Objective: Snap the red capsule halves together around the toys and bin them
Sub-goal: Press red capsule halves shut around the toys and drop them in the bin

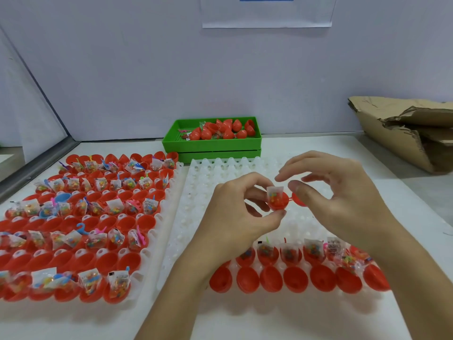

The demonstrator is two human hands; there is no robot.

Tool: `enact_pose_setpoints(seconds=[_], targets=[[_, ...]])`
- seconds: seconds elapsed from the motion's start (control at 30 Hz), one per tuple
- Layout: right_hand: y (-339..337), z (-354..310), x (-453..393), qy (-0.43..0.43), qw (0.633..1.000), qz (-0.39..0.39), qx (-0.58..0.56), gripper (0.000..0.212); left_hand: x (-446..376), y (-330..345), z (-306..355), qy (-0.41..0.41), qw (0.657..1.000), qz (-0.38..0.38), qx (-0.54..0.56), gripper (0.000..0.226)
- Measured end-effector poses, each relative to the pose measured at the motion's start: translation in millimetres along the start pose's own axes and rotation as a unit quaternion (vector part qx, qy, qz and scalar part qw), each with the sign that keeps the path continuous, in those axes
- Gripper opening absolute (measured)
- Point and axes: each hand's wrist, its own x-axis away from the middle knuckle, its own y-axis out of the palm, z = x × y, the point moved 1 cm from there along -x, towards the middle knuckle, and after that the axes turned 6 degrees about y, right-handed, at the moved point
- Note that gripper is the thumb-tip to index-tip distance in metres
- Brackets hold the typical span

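**Small packing workstation, assembly-line type**

White partitioned worktable (306,143). Left of the green bin (210,143): white tray (171,192) with rows of red capsule halves (103,261) and bagged toys. Right of bin: torn cardboard (404,133). Above: posted sheet (267,13).

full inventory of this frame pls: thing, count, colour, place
held capsule half: one, red, sachet in it, centre
second half: one, red, hinged beside it
left tray: one, white, many red halves, some with toys
right tray: one, white, two near rows of halves
green bin: one, back centre
closed capsules: about ten, red, in bin
cardboard: brown, back right
left hand: pinches held half
right hand: grips second half
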Motion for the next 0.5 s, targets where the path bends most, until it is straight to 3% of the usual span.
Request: enact_pose_setpoints(seconds=[0.33,0.5], targets=[[-3.4,3.4,3.1,-0.013,0.988,-0.023,0.15,0.018,-1.0,-2.1,-2.8,0.006,0.999,0.035,-0.036,0.023],[0.3,1.4,3.4,-0.022,0.987,-0.022,0.156,0.016,-0.6,-1.6,-4.5,0.008,0.997,0.027,-0.066,0.021]])
